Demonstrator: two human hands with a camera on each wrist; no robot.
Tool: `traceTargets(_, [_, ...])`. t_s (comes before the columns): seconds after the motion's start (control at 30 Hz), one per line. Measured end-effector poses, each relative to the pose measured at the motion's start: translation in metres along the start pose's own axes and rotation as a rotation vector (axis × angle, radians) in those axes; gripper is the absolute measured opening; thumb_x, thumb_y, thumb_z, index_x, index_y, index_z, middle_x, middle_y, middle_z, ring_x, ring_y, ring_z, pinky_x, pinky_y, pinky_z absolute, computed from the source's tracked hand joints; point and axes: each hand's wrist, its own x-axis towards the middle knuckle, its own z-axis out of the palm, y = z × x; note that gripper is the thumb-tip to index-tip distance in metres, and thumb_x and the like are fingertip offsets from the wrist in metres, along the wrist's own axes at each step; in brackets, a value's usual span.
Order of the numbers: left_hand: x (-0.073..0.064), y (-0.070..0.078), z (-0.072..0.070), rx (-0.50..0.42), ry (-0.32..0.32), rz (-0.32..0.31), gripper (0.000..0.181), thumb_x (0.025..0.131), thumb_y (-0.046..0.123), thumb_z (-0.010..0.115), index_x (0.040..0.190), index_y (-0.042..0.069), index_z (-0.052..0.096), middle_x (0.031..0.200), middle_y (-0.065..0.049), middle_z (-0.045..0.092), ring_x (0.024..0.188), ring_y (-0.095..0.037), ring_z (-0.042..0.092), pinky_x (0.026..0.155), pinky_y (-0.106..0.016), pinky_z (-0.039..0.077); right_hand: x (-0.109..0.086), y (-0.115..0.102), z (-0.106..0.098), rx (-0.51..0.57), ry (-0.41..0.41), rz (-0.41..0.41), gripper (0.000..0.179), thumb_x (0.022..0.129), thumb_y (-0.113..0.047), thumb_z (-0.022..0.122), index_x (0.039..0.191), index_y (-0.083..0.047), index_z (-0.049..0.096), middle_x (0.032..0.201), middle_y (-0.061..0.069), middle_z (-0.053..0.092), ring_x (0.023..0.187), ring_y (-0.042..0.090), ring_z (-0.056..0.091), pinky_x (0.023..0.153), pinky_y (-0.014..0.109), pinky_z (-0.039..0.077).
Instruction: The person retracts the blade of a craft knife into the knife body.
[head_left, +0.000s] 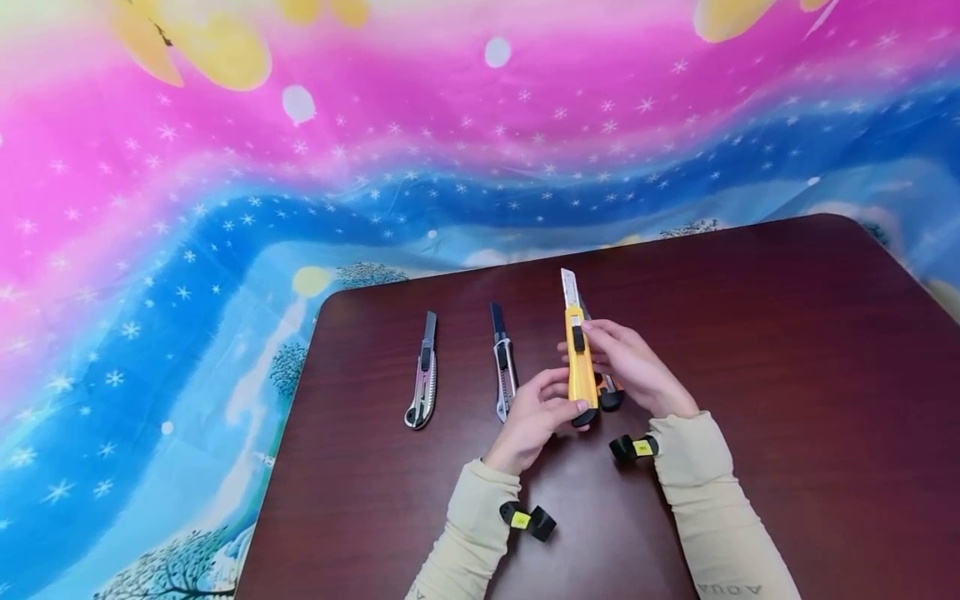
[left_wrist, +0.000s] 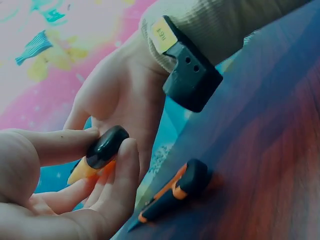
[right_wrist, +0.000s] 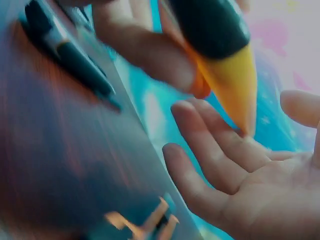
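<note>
A yellow box cutter [head_left: 580, 375] with a black slider and a bared blade is held up over the table, blade pointing away. My left hand [head_left: 536, 417] pinches its black butt end between thumb and fingers, as the left wrist view shows close up. Around its upper half is my right hand [head_left: 637, 367]. In the right wrist view the right fingers [right_wrist: 210, 160] are loosely bent behind the yellow body, with the thumb standing apart from it. An orange-and-black box cutter [left_wrist: 175, 192] lies on the table, partly hidden behind the yellow one in the head view.
Two more box cutters lie to the left on the dark red table [head_left: 810, 350]: a silver one [head_left: 424, 375] and a silver-and-black one [head_left: 502, 358], its lower end beside my left hand. A colourful patterned cloth [head_left: 450, 125] hangs beyond the table's far edge.
</note>
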Motion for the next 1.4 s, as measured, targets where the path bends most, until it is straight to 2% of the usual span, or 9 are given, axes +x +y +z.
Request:
traceTargets(0.17, [-0.005,-0.005,-0.003,-0.027,-0.075,-0.038,0.049,0.083,-0.009,0.064,0.13,0.001,0.051,0.104,-0.01,0.065,0.084,-0.014,0.066,0.072,-0.034,0.063,0.005,0.009,0.012,0.091,-0.003,0.041,0.064,0.1,-0.045,0.046,0.138,0.006,0.041,0.105,0.005,0.073,0.098,0.016,0.07,0.084,0.028,0.058])
traceTargets(0.33, [-0.007,-0.007,-0.007,0.038,-0.268,-0.093,0.037,0.089,-0.007,0.059,0.126,-0.007,0.053,0.115,-0.034,0.062,0.089,-0.018,0.07,0.08,-0.029,0.061,0.009,0.014,0.023,0.132,0.056,0.044,0.066,0.098,-0.046,0.05,0.132,0.01,0.046,0.086,-0.002,0.075,0.086,0.013,0.072,0.08,0.027,0.06])
traceTargets(0.47, [-0.005,-0.006,-0.011,0.063,-0.365,-0.109,0.035,0.092,-0.006,0.056,0.127,-0.009,0.052,0.121,-0.04,0.055,0.103,-0.033,0.068,0.084,-0.032,0.06,0.011,0.013,0.027,0.16,0.091,0.054,0.067,0.096,-0.047,0.052,0.129,0.012,0.047,0.079,-0.003,0.074,0.079,0.012,0.072,0.077,0.026,0.061])
traceTargets(0.57, [-0.004,-0.003,-0.013,0.072,-0.381,-0.108,0.035,0.092,-0.006,0.056,0.126,-0.01,0.053,0.12,-0.041,0.056,0.103,-0.034,0.068,0.088,-0.038,0.059,0.012,0.012,0.028,0.163,0.107,0.064,0.065,0.097,-0.045,0.052,0.126,0.014,0.049,0.074,-0.003,0.072,0.074,0.012,0.072,0.074,0.026,0.061])
traceTargets(0.73, [-0.001,0.001,-0.017,0.081,-0.422,-0.117,0.036,0.093,-0.006,0.055,0.128,-0.011,0.052,0.123,-0.04,0.054,0.099,-0.022,0.07,0.093,-0.043,0.057,0.014,0.01,0.029,0.145,0.147,0.091,0.062,0.098,-0.044,0.051,0.117,0.015,0.053,0.067,-0.003,0.069,0.065,0.012,0.069,0.07,0.028,0.062])
traceTargets(0.93, [-0.001,0.0,-0.021,0.07,-0.402,-0.129,0.037,0.092,-0.007,0.055,0.128,-0.012,0.051,0.123,-0.04,0.054,0.112,-0.04,0.062,0.087,-0.032,0.059,0.019,0.015,0.035,0.177,0.128,0.103,0.057,0.098,-0.044,0.051,0.114,0.012,0.052,0.071,-0.004,0.071,0.069,0.011,0.07,0.073,0.028,0.062])
traceTargets(1.13, [-0.002,0.0,-0.025,0.027,-0.353,-0.16,0.038,0.091,-0.01,0.055,0.129,-0.013,0.051,0.125,-0.038,0.053,0.113,-0.038,0.061,0.092,-0.038,0.057,0.02,0.015,0.039,0.46,0.039,0.092,0.054,0.099,-0.034,0.053,0.131,0.008,0.042,0.098,0.004,0.075,0.094,0.017,0.072,0.091,0.034,0.058])
traceTargets(1.27, [-0.002,0.001,-0.026,-0.004,-0.363,-0.167,0.038,0.092,-0.01,0.054,0.129,-0.012,0.051,0.127,-0.039,0.052,0.115,-0.038,0.06,0.094,-0.04,0.056,0.018,0.01,0.037,0.617,-0.026,0.122,0.047,0.101,-0.027,0.05,0.134,0.003,0.038,0.109,0.009,0.072,0.101,0.023,0.07,0.093,0.037,0.056])
traceTargets(1.4, [-0.002,0.002,-0.026,-0.017,-0.383,-0.182,0.037,0.092,-0.011,0.053,0.13,-0.013,0.051,0.128,-0.039,0.05,0.109,-0.027,0.065,0.096,-0.042,0.055,0.018,0.008,0.035,0.698,-0.084,0.159,0.044,0.101,-0.027,0.05,0.132,0.002,0.037,0.112,0.012,0.071,0.103,0.025,0.07,0.093,0.038,0.057])
